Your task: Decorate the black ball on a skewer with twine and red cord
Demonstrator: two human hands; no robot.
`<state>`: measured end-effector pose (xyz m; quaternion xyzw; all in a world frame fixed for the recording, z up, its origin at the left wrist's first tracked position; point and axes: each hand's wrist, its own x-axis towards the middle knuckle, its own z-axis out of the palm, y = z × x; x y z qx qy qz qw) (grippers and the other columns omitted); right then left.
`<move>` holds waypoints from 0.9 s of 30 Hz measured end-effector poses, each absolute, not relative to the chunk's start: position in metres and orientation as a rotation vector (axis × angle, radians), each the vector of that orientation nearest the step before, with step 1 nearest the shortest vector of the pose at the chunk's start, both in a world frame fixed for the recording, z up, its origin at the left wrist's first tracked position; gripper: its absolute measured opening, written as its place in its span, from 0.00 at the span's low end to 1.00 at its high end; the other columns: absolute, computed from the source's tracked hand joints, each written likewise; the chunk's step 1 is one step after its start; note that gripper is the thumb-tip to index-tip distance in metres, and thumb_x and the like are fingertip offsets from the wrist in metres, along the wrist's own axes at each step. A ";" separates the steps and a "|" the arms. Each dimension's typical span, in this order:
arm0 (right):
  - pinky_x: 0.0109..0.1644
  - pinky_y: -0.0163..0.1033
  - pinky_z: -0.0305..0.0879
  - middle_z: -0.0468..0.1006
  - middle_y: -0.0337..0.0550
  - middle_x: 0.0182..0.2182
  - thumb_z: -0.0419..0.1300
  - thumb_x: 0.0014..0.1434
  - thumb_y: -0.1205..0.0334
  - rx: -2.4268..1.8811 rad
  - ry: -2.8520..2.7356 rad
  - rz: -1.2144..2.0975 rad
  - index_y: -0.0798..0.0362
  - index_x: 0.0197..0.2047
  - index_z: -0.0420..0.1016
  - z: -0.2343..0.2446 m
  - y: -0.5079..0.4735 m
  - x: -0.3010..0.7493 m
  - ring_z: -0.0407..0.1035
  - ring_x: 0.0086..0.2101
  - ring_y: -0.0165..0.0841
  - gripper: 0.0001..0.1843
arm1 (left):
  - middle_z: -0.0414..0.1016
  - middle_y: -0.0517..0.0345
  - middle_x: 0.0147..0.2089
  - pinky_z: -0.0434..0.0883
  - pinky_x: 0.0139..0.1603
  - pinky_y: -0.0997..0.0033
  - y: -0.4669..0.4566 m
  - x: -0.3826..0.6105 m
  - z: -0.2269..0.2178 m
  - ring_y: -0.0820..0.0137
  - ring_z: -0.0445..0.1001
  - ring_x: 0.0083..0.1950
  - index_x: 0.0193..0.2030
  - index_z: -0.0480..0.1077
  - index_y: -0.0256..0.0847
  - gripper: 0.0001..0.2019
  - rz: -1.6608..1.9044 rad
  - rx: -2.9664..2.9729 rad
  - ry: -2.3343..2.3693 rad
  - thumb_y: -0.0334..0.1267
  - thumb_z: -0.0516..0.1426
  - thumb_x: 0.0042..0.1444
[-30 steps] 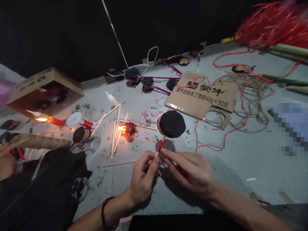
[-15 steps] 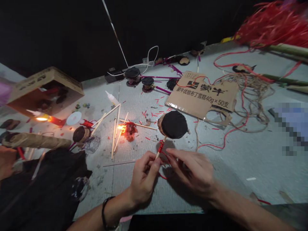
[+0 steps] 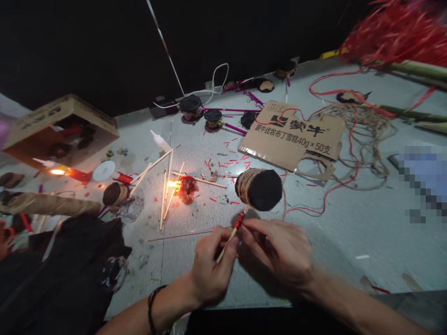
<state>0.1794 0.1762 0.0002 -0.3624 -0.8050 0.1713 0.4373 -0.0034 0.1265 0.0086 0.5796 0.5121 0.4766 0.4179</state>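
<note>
My left hand (image 3: 209, 265) pinches a thin wooden stick (image 3: 226, 241) that carries a round drum-like head (image 3: 259, 188), black on its face and wound with twine round its side. A red strip (image 3: 239, 220) is wrapped round the stick just below the head. My right hand (image 3: 279, 253) has its fingertips closed on the stick at that red wrap. The piece is held low over the grey table (image 3: 349, 223), with the head tilted to the right.
A small flame (image 3: 173, 184) burns beside red wax among loose sticks (image 3: 164, 197). A lit red candle (image 3: 71, 174) stands left under a cardboard box (image 3: 59, 130). A printed cardboard sheet (image 3: 291, 137), tangled twine (image 3: 363, 135), red strips and similar finished pieces (image 3: 191, 105) lie behind. Another person's hand (image 3: 4, 237) shows far left.
The stick has tilted and turned, so the head now shows its twine-wound side and sits further right. My right fingers have closed in on the red wrap.
</note>
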 end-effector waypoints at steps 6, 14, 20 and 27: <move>0.27 0.42 0.67 0.84 0.36 0.29 0.63 0.72 0.72 -0.818 -2.039 0.281 0.49 0.55 0.73 0.005 0.180 0.179 0.74 0.22 0.32 0.12 | 0.73 0.61 0.27 0.61 0.30 0.72 0.127 -0.004 0.007 0.74 0.66 0.25 0.39 0.74 0.41 0.09 1.200 1.793 1.311 0.28 0.57 0.73; 0.25 0.39 0.61 0.77 0.33 0.23 0.59 0.75 0.70 -0.768 -2.017 0.119 0.53 0.48 0.72 0.008 0.184 0.177 0.68 0.20 0.28 0.03 | 0.71 0.63 0.27 0.62 0.29 0.72 0.126 -0.002 0.008 0.74 0.66 0.25 0.40 0.71 0.40 0.10 1.174 1.954 1.336 0.25 0.53 0.72; 0.25 0.37 0.62 0.75 0.29 0.21 0.58 0.74 0.71 -0.718 -2.052 0.186 0.51 0.44 0.71 0.013 0.183 0.177 0.63 0.18 0.26 0.06 | 0.71 0.65 0.28 0.61 0.28 0.75 0.126 -0.001 0.010 0.77 0.65 0.24 0.43 0.72 0.40 0.09 1.195 1.820 1.331 0.26 0.52 0.73; 0.23 0.36 0.60 0.74 0.30 0.21 0.58 0.67 0.76 -0.618 -2.079 0.360 0.47 0.39 0.68 0.025 0.179 0.190 0.66 0.18 0.26 0.12 | 0.62 0.69 0.23 0.57 0.26 0.74 0.126 -0.004 0.003 0.76 0.59 0.22 0.39 0.70 0.41 0.13 1.135 1.552 1.428 0.35 0.52 0.78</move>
